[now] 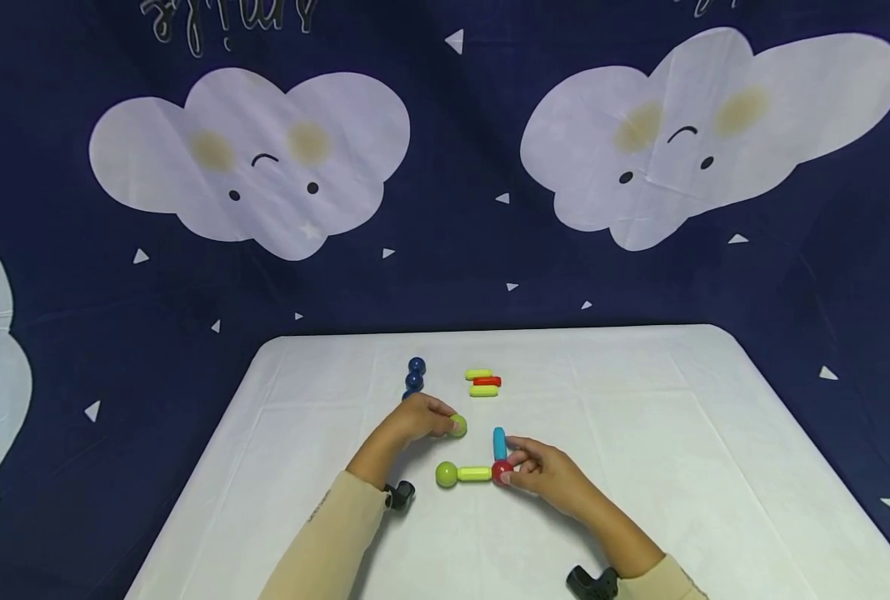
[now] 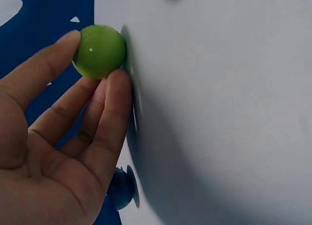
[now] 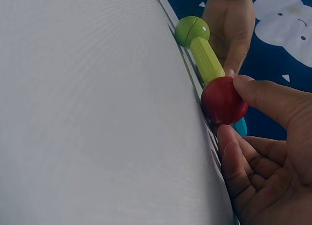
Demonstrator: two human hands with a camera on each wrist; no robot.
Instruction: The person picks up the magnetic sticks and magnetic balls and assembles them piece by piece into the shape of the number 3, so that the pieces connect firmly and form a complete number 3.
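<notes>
My left hand [image 1: 424,418] pinches a green ball [image 2: 100,51] between thumb and fingertips, just above or on the table. My right hand [image 1: 553,479] holds a red ball [image 3: 224,100] between thumb and fingers. From that ball a yellow-green rod [image 1: 475,474] runs left to another green ball [image 1: 447,475]. A blue rod [image 1: 499,443] points away from the red ball toward the table's far side, beside the right index finger. In the right wrist view most of the blue rod is hidden behind the red ball and fingers.
Dark blue balls [image 1: 415,380] stand in a row beyond my left hand, one partly covered by it. Two yellow-green rods [image 1: 483,391] and a red rod [image 1: 487,382] lie together farther back. The white table [image 1: 640,392] ends at a dark blue cloth backdrop [image 1: 460,292].
</notes>
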